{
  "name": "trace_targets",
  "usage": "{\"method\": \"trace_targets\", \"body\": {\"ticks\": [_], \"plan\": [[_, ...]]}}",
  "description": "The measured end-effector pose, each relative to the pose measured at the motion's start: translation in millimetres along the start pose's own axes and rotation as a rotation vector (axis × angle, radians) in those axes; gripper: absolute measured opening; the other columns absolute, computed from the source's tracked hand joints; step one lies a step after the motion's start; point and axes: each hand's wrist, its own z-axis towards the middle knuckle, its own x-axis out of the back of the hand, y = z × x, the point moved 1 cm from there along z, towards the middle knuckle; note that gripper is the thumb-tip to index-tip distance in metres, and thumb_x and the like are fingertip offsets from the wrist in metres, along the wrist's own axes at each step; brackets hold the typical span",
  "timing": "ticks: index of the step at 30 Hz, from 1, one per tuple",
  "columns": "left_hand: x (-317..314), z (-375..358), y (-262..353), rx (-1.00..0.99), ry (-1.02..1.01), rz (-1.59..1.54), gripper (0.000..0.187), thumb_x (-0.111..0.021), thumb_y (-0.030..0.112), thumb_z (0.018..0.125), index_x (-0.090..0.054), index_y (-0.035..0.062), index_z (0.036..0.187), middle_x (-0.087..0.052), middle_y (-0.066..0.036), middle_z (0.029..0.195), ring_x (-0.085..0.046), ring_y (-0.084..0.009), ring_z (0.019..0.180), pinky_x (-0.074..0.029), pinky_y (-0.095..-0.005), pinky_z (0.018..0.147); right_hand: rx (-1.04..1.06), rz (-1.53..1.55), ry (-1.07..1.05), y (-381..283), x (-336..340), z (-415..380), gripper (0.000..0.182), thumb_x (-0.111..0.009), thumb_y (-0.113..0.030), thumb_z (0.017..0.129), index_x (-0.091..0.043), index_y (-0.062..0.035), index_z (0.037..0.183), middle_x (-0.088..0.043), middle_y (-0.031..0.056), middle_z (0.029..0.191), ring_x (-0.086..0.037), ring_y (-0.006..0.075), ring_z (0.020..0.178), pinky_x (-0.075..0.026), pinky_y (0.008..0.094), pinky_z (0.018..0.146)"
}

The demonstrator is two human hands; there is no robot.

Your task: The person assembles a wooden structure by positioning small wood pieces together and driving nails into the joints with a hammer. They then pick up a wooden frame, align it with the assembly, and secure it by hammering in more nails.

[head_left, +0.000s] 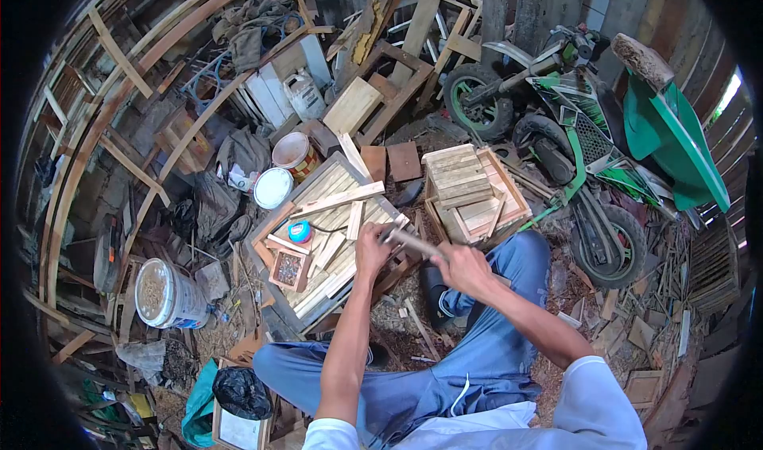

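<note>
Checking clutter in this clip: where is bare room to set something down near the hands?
Little: a ground strip between the slatted panel and stacked crates, by the brown squares. The panel itself is crowded with strips, box and blue tin.

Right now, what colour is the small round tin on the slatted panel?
Blue with a red top, the small round tin; head view.
</note>
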Motion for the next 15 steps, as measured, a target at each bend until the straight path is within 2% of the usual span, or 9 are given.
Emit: {"method": "trace_targets", "body": {"ticks": [2, 5, 7, 8, 9, 10, 11, 13, 15], "plan": [[4, -2, 13, 0.097, -0.045, 0.007, 0.031, -0.081, 0.020, 0.071, -0.074, 0.0048, 0.098, -0.062, -0.015, 0.086, -0.061, -0.0341, 0.090, -0.048, -0.0421, 0.080, -0.059, -0.014, -0.041, 6, -4, 1, 0.031, -0.056, -0.031, 0.097, -0.063, -0.0012, 0.102, -0.064, 0.0181, 0.064, -0.065, 0.0368, 0.054, -0.055, 0.0461, 0.050], [7, 1, 3, 0.028, -0.100, -0.022, 0.032, -0.080, 0.012, 0.069, -0.075, 0.0077, 0.100, -0.061, -0.015, 0.085, -0.061, -0.0337, 0.088, -0.048, -0.0422, 0.078, 0.263, -0.040, 0.091, -4, -7, -15, 0.032, -0.054, -0.031, 0.099, -0.064, -0.0011, 0.099, -0.061, 0.0151, 0.058, -0.061, 0.0302, 0.046, -0.051, 0.0403, 0.040], [6, -2, 2, -0.033, -0.036, -0.073, 0.032, -0.081, 0.013, 0.069, -0.075, 0.0077, 0.100, -0.061, -0.015, 0.085, -0.060, -0.0336, 0.086, -0.048, -0.0425, 0.077, 0.056, 0.064, -0.013, 6, -15, -6, 0.028, -0.055, -0.026, 0.098, -0.064, 0.0001, 0.097, -0.058, 0.0107, 0.055, -0.054, 0.0236, 0.039, -0.046, 0.0361, 0.033], [4, -2, 12, 0.105, -0.037, -0.008, 0.031, -0.080, 0.014, 0.069, -0.075, 0.0079, 0.099, -0.061, -0.014, 0.085, -0.060, -0.0328, 0.086, -0.048, -0.0426, 0.077, 0.050, 0.025, 0.023, 16, -17, 1, 0.028, -0.055, -0.026, 0.098, -0.064, 0.0005, 0.097, -0.059, 0.0105, 0.056, -0.054, 0.0229, 0.040, -0.046, 0.0361, 0.032], [3, -5, 7, 0.090, -0.055, -0.012, 0.030, -0.080, 0.016, 0.070, -0.075, 0.0078, 0.099, -0.061, -0.014, 0.084, -0.060, -0.0327, 0.086, -0.048, -0.0427, 0.078, 0.047, -0.016, 0.064, 21, -18, 5, 0.028, -0.055, -0.026, 0.098, -0.064, 0.0009, 0.098, -0.059, 0.0102, 0.056, -0.055, 0.0222, 0.040, -0.046, 0.0362, 0.032], [0, -2, 0, 0.065, -0.063, -0.014, 0.030, -0.081, 0.017, 0.071, -0.075, 0.0078, 0.099, -0.060, -0.014, 0.084, -0.059, -0.0326, 0.085, -0.047, -0.0427, 0.078, -0.124, 0.095, -0.091, 2, -4, 1, 0.031, -0.056, -0.028, 0.098, -0.064, 0.0016, 0.099, -0.062, 0.0154, 0.059, -0.061, 0.0291, 0.046, -0.052, 0.0415, 0.040], [-4, 1, -7, 0.049, -0.073, -0.021, 0.030, -0.081, 0.019, 0.072, -0.075, 0.0077, 0.099, -0.060, -0.014, 0.084, -0.059, -0.0325, 0.085, -0.047, -0.0428, 0.078, -0.101, 0.111, -0.074, -7, 1, -9, 0.032, -0.056, -0.029, 0.098, -0.064, 0.0021, 0.100, -0.064, 0.0220, 0.065, -0.066, 0.0374, 0.054, -0.054, 0.0480, 0.050], [1, -2, 0, 0.007, -0.055, -0.024, 0.034, -0.081, 0.022, 0.073, -0.074, 0.0057, 0.102, -0.060, -0.014, 0.087, -0.060, -0.0330, 0.088, -0.048, -0.0426, 0.080, -0.133, 0.251, -0.177, -18, 13, -20, 0.036, -0.056, -0.030, 0.098, -0.062, 0.0040, 0.108, -0.066, 0.0269, 0.073, -0.067, 0.0451, 0.065, -0.054, 0.0525, 0.063], [-2, -1, 0, -0.015, -0.059, 0.069, 0.039, -0.081, 0.023, 0.074, -0.072, 0.0021, 0.105, -0.062, -0.016, 0.091, -0.061, -0.0332, 0.090, -0.048, -0.0419, 0.080, -0.281, 0.324, -0.191, -14, 9, -17, 0.039, -0.055, -0.031, 0.098, -0.060, 0.0048, 0.113, -0.067, 0.0287, 0.079, -0.066, 0.0467, 0.074, -0.053, 0.0522, 0.071]]}}
